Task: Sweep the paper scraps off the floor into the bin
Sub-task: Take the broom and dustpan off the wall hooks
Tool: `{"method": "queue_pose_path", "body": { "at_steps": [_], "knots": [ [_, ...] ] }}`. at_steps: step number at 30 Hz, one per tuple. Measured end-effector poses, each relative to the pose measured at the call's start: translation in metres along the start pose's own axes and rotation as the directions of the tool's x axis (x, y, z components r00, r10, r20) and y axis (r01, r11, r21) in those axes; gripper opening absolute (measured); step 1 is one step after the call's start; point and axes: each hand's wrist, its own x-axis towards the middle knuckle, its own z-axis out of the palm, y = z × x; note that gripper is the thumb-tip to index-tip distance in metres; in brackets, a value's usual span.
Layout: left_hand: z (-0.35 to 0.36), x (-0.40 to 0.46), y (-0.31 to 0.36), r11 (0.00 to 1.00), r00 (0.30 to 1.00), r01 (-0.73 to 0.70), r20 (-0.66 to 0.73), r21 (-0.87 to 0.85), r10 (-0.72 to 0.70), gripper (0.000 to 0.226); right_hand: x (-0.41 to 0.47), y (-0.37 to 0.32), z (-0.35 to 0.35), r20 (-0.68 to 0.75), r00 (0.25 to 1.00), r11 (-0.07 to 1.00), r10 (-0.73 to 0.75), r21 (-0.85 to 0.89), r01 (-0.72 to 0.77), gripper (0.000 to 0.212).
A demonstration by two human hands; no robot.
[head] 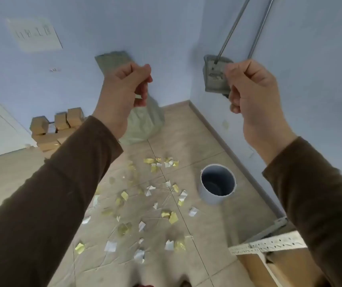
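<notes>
Several yellow and white paper scraps (151, 204) lie scattered over the beige tiled floor. A round grey bin (217, 196) stands upright and open just right of them, near the wall. A grey dustpan (212, 76) with long metal handles leans in the wall corner above the bin. My left hand (124, 94) is raised at mid-frame with its fingers curled closed; a pale sliver shows at the fingertips, too small to identify. My right hand (248, 92) is raised as a closed fist, partly covering the dustpan in view, with nothing visible in it.
A pale green sack (147, 123) leans against the far wall behind my left hand. Stacked cardboard boxes (56, 127) sit at the left by a door. A white perforated metal rail (269, 243) and a cardboard box (286, 268) are at the lower right.
</notes>
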Motion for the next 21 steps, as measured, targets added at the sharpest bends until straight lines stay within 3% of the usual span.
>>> {"method": "queue_pose_path", "body": {
  "at_steps": [5, 21],
  "knots": [
    [0.019, 0.013, -0.035, 0.994, 0.994, 0.106, -0.002, 0.036, -0.106, 0.023, 0.013, 0.039, -0.006, 0.003, 0.99, 0.988, 0.142, -0.057, -0.141, 0.018],
    [0.048, 0.079, -0.113, 0.964, 0.964, 0.263, 0.036, 0.031, -0.264, 0.021, 0.075, 0.127, -0.006, -0.01, 0.955, 0.946, 0.296, -0.136, -0.294, 0.021]
  ]
}}
